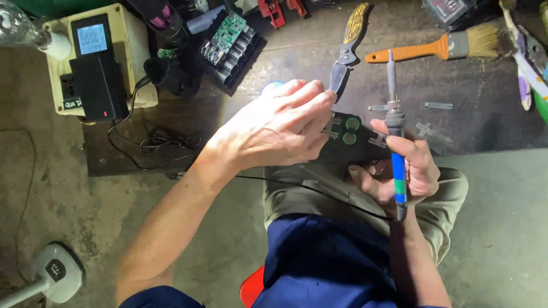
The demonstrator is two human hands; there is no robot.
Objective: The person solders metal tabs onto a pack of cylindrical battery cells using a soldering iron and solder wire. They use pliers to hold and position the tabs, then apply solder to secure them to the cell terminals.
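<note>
While the right hand [402,171] grips an upright soldering iron [395,137], the left hand [279,128] reaches palm-down, fingers loosely extended, over the battery pack [349,131].

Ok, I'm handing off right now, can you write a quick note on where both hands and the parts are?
Left hand: open, palm down, fingers resting over the black battery pack with two green cell ends, on the dark mat.
Right hand: gripping the blue-handled soldering iron, tip pointing up and away, beside the pack, not on it.
Nearby: folding knife just past the left fingers, orange-handled brush, small metal strips on the mat.
Done: cell ends exposed, a metal tab at the pack's left end.
Left: cannot tell from this view whether any joints are soldered.
</note>
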